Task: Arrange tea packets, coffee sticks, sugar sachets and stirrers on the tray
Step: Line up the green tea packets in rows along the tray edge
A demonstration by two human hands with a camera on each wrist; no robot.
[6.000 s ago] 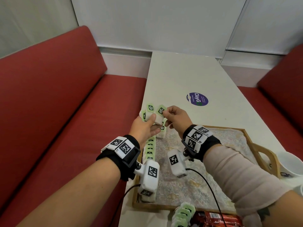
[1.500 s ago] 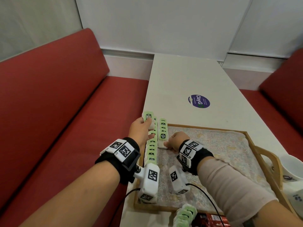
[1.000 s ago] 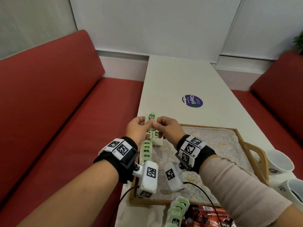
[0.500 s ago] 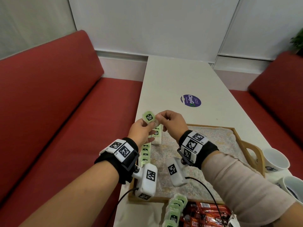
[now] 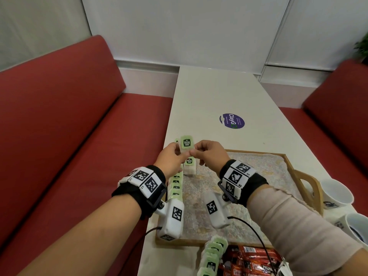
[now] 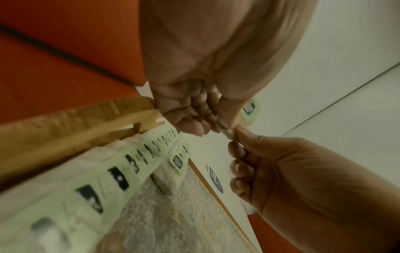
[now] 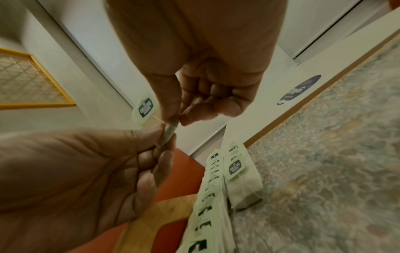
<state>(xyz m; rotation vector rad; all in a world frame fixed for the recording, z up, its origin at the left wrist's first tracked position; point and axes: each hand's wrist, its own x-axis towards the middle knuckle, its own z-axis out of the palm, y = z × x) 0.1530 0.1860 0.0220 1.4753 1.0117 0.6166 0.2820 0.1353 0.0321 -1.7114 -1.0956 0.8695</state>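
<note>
Tea-packet placement is the step: I see left hand (image 5: 170, 158) and right hand (image 5: 209, 154) pinching one green-tagged white paper tea bag (image 5: 186, 145), next needing lowering beside the second row in the patterned wooden tray (image 5: 302, 177).

The tea bag (image 5: 187, 143) shows only its green tag; both hands cover the pouch. The row of tea bags (image 6: 116, 178) smears into blur near the left wrist camera. Red coffee sticks (image 5: 253, 261) and two paper cups (image 5: 336, 194) run off the frame's edge, print too small to read.
</note>
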